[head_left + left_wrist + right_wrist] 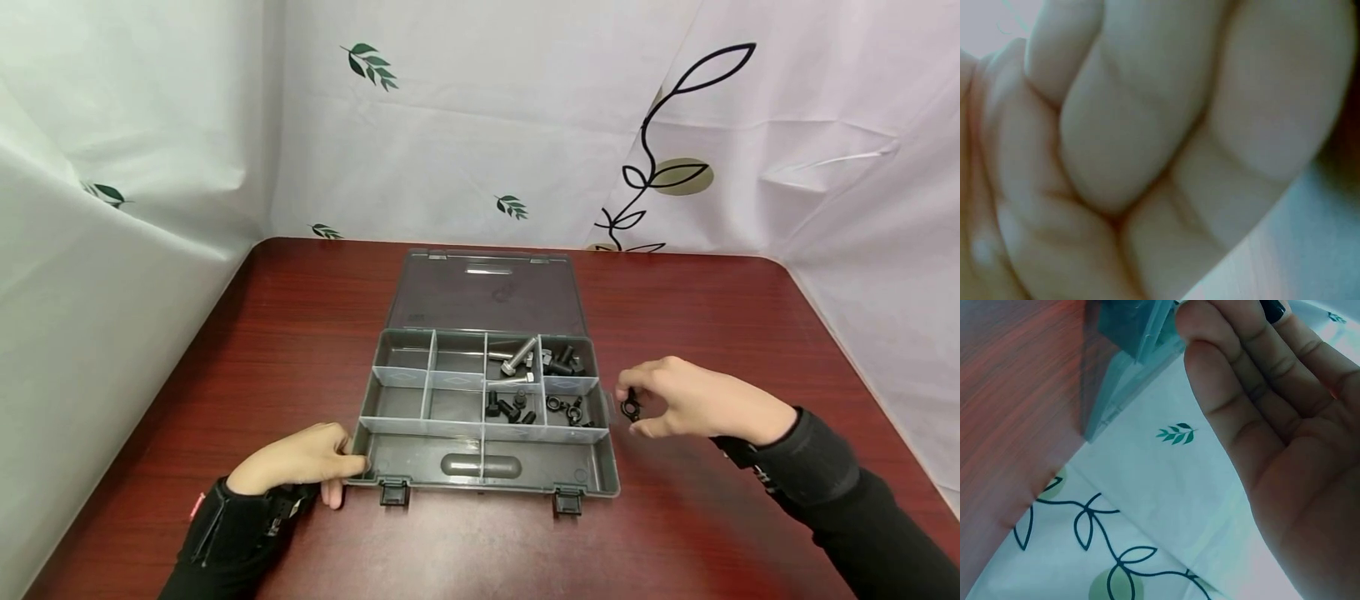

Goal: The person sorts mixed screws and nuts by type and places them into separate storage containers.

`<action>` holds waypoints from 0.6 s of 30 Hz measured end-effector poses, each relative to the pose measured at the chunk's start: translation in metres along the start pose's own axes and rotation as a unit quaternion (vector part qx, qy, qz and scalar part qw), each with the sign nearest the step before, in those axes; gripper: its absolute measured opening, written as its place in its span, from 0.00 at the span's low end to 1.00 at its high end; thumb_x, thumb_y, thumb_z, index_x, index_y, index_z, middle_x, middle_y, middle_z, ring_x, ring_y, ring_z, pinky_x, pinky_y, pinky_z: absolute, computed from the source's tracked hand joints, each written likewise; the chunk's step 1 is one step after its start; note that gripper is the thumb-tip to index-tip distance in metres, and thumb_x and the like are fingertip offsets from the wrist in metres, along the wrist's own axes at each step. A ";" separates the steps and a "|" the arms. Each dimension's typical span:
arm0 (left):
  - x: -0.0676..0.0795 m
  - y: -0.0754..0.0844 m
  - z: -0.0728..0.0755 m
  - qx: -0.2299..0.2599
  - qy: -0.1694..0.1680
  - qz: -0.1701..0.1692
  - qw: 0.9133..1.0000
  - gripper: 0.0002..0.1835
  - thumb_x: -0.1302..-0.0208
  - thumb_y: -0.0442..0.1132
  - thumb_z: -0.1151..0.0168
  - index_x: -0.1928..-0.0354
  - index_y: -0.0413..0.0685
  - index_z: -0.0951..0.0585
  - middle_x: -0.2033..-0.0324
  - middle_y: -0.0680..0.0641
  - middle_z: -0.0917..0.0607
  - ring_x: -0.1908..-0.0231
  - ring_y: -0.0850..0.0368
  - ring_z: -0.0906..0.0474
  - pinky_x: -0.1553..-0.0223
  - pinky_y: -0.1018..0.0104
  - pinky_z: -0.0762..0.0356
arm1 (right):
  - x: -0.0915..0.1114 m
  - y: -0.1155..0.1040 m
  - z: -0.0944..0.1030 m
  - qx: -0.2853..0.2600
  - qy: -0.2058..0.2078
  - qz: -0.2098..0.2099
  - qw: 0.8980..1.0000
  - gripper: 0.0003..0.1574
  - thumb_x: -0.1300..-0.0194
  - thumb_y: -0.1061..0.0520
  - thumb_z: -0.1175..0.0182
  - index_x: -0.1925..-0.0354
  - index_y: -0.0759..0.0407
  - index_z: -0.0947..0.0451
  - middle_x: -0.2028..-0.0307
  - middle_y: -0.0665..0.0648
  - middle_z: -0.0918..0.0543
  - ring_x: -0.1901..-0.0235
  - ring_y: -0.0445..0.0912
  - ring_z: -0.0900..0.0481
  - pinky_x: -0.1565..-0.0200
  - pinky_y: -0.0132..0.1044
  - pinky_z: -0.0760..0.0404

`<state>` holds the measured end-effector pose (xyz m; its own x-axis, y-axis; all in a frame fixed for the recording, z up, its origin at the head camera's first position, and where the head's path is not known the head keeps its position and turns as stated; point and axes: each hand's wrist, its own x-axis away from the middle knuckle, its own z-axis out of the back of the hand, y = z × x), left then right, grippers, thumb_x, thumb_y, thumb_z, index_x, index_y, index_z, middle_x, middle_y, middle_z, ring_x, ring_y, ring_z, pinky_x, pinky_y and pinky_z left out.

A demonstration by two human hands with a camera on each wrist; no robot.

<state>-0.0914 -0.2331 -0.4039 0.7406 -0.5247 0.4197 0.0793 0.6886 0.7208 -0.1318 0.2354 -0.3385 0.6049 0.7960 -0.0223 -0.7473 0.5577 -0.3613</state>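
A grey plastic compartment box (491, 431) lies on the table, its lid (487, 292) folded back. My left hand (296, 460) grips the box's front left corner, thumb at the rim; in the left wrist view its curled fingers (1135, 112) fill the picture. Just off the box's right side, my right hand (693, 398) pinches a black eye bolt (631, 407) between thumb and fingers. A dark bit of it shows at the top of the right wrist view. Similar black eye bolts (573, 413) lie in the middle row's right compartment.
Silver hex bolts (519, 357) and black bolts (562, 363) occupy the back row's two right compartments. Short black bolts (512, 410) lie left of the eye bolts. Two latches (567, 502) hang from the front edge. A white printed cloth (450, 125) surrounds the red-brown table (315, 333).
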 end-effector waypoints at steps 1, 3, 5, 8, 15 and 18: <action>0.000 0.000 0.000 -0.001 0.000 0.000 1.000 0.13 0.44 0.43 0.47 0.81 0.44 0.27 0.89 0.51 0.21 0.85 0.55 0.22 0.79 0.61 0.25 | -0.003 0.000 0.000 -0.002 -0.003 -0.002 1.000 0.15 0.52 0.55 0.34 0.66 0.46 0.30 0.73 0.40 0.30 0.73 0.34 0.33 0.70 0.30 0.32; 0.000 -0.001 -0.001 -0.001 0.000 0.000 1.000 0.13 0.44 0.43 0.46 0.81 0.44 0.27 0.89 0.51 0.21 0.85 0.55 0.22 0.79 0.61 0.25 | -0.008 0.000 0.000 -0.004 -0.004 -0.001 1.000 0.15 0.53 0.55 0.34 0.66 0.47 0.29 0.73 0.41 0.29 0.73 0.35 0.31 0.69 0.30 0.31; 0.001 -0.001 -0.001 -0.002 0.000 0.002 1.000 0.13 0.44 0.43 0.46 0.81 0.44 0.27 0.89 0.51 0.22 0.86 0.56 0.23 0.79 0.61 0.25 | -0.014 -0.001 0.000 -0.006 -0.009 -0.001 1.000 0.15 0.52 0.55 0.35 0.65 0.47 0.29 0.71 0.41 0.28 0.72 0.35 0.30 0.69 0.30 0.30; 0.002 -0.002 -0.002 -0.001 0.000 0.001 1.000 0.13 0.44 0.43 0.46 0.81 0.44 0.27 0.89 0.51 0.22 0.86 0.56 0.23 0.79 0.61 0.25 | -0.021 -0.001 0.000 -0.007 -0.013 -0.004 1.000 0.15 0.53 0.55 0.35 0.64 0.48 0.28 0.70 0.42 0.27 0.71 0.36 0.29 0.68 0.31 0.29; 0.002 -0.002 -0.001 0.006 0.000 -0.002 1.000 0.13 0.44 0.43 0.46 0.82 0.44 0.27 0.89 0.51 0.22 0.86 0.55 0.22 0.79 0.61 0.25 | -0.036 -0.005 0.000 -0.010 -0.022 -0.003 1.000 0.16 0.52 0.53 0.35 0.63 0.49 0.27 0.71 0.43 0.27 0.72 0.37 0.30 0.68 0.32 0.29; 0.002 -0.003 -0.002 0.007 0.001 0.000 1.000 0.13 0.44 0.43 0.46 0.82 0.44 0.28 0.89 0.51 0.22 0.86 0.55 0.23 0.79 0.61 0.26 | -0.043 -0.006 0.000 -0.013 -0.023 0.010 1.000 0.15 0.51 0.53 0.35 0.64 0.49 0.28 0.74 0.44 0.28 0.73 0.36 0.31 0.69 0.31 0.30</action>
<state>-0.0889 -0.2353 -0.4060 0.7423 -0.5239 0.4178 0.0710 0.6815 0.7284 -0.1531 0.1980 -0.3348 0.5771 0.8166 0.0127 -0.7509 0.5367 -0.3848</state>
